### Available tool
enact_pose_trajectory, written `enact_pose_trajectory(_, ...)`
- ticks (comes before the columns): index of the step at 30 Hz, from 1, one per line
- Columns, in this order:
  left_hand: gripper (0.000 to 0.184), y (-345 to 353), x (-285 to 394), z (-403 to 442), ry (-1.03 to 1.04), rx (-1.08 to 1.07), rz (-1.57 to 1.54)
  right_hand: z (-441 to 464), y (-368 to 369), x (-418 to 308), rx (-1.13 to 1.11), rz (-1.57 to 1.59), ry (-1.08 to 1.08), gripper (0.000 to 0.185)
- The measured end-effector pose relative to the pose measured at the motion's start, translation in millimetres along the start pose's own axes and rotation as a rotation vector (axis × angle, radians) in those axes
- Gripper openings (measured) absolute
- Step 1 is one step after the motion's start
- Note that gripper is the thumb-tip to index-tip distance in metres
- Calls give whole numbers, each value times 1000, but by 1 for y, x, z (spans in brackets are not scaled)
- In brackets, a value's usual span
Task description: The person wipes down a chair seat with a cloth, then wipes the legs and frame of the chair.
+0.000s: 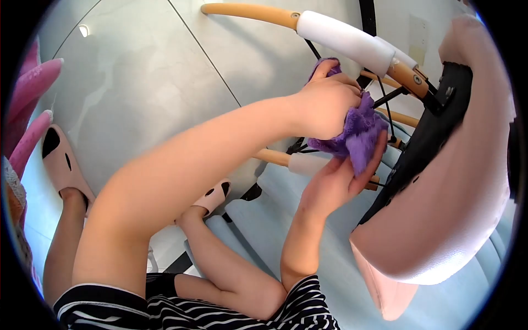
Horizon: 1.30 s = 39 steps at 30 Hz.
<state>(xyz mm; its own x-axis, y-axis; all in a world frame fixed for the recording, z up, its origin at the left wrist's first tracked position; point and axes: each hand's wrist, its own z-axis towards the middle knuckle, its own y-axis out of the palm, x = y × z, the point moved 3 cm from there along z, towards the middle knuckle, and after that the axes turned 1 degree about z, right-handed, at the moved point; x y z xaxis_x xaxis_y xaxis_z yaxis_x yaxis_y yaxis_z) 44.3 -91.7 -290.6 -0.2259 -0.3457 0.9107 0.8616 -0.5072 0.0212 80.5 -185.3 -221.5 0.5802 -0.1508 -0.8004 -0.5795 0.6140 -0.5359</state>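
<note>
A fuzzy purple cloth (360, 135) is bunched between my two hands, close to the underside of a tipped chair. My left hand (333, 102) reaches across from the left with its fingers curled into the cloth, beside the black metal rods under the seat. From below, my right hand (344, 179) grips the cloth's lower end, its fingers stretched along it. The chair's pink padded seat (440, 220) stands on edge at the right. A wooden chair leg (250, 10) with a white sleeve (344, 41) extends above my left hand.
A pale blue cushioned surface (313, 225) lies under the chair and my right arm. Grey floor tiles (137, 71) spread across the upper left. My feet wear pink slippers (66, 168). Pink finger-like shapes (38, 82) show at the left edge.
</note>
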Motion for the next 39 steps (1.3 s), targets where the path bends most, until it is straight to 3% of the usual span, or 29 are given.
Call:
enact_pose_trajectory(2,17,5,-8,1,53,40,-71,-4,-2,1,87,106,33,46)
enact_pose_trajectory(5,18,5,-8,1,32,23,-95,-8,-13,5,30,232,58,49)
enact_pose_trajectory(8,26,10,-5,-3,135,135,74,-9,-13,7,23,238,48,49)
enact_pose_trajectory(11,28,12,7,-12,129,232,257,-9,-9,4,78,158,39,47)
enact_pose_trajectory(14,26,21,15,-24,65,484,286,-12,-9,6,53,53,17,47)
enact_pose_trajectory(17,24,27,18,-35,-21,576,130,-18,-2,5,68,135,67,47)
enact_pose_trajectory(20,25,29,12,-44,19,550,36,-27,-1,10,52,192,103,45)
enact_pose_trajectory(23,22,11,11,-58,-22,393,-39,-32,-4,11,9,176,182,46)
enact_pose_trajectory(26,15,12,-3,-76,-421,187,-685,-38,-11,17,-43,257,292,46)
enact_pose_trajectory(29,27,11,3,-75,-530,271,-928,-46,-16,17,-89,324,230,48)
enact_pose_trajectory(32,29,33,22,-57,-701,376,-1547,-46,-22,5,-29,291,161,50)
enact_pose_trajectory(35,29,52,10,-22,-519,233,-1210,-38,-24,-2,-44,284,106,48)
enact_pose_trajectory(38,28,56,9,-15,-838,97,-1231,-32,-24,-2,-8,267,154,47)
enact_pose_trajectory(39,28,58,8,-17,-763,100,-1159,-31,-26,2,-13,279,155,46)
